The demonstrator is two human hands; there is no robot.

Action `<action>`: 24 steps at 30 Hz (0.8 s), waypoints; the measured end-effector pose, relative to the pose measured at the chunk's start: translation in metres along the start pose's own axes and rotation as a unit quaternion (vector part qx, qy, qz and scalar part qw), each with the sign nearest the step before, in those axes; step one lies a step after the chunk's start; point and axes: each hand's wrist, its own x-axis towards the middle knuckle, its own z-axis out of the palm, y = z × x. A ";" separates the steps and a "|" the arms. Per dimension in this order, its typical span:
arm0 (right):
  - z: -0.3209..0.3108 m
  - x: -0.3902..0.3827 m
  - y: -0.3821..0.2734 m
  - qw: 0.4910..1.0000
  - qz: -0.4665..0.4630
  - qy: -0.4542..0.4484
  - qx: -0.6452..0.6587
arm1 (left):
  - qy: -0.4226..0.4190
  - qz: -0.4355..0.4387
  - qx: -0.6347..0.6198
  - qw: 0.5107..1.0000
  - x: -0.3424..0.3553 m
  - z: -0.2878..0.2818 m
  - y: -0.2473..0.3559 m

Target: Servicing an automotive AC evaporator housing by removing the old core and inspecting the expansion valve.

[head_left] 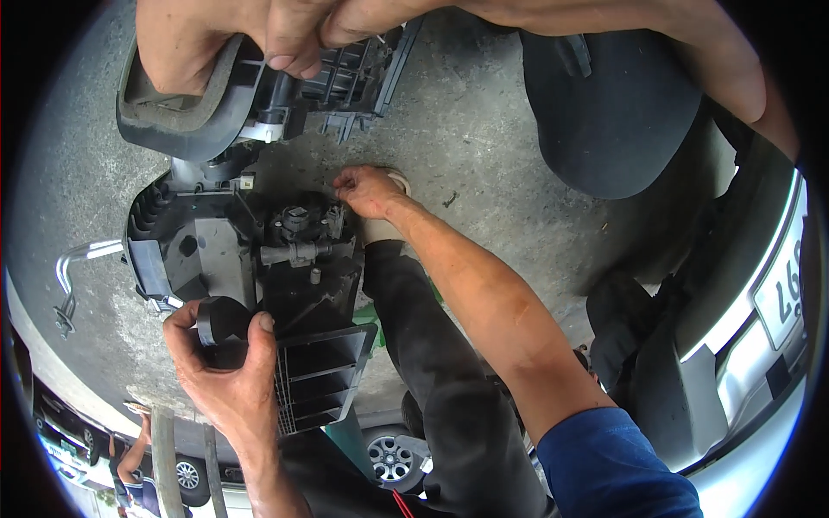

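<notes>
A large black plastic car air-conditioner housing (216, 246) lies in front of me, with a small actuator (296, 223) and fittings on its middle. My left hand (229, 371) is curled round a black round plastic part (223, 324) at the housing's near edge, thumb and fingers on either side. Whether that part is joined to the housing, I cannot tell. Past the housing's right side reaches my right hand (371, 192), fingers bent and pinched together near its far right corner; anything between them is too small to make out. Beside my left wrist is a black vent grille (319, 375).
Another person's hands (285, 39) hold a second black housing section (186, 129) at the far side. Bent metal pipes (86, 252) stick out left. A black stool seat (613, 112) stands far right, a white car bumper (743, 319) nearer. Concrete floor (466, 112) lies between.
</notes>
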 end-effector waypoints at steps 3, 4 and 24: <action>0.005 0.005 0.005 1.000 -0.007 -0.007 0.029 | 0.038 0.009 0.007 0.999 0.004 0.010 0.006; 0.008 0.005 0.003 0.999 -0.003 -0.015 0.043 | 0.040 -0.019 0.005 0.999 0.005 0.009 0.006; 0.008 0.028 0.021 0.999 0.006 -0.039 0.001 | 0.085 0.022 0.044 0.995 0.013 0.015 -0.015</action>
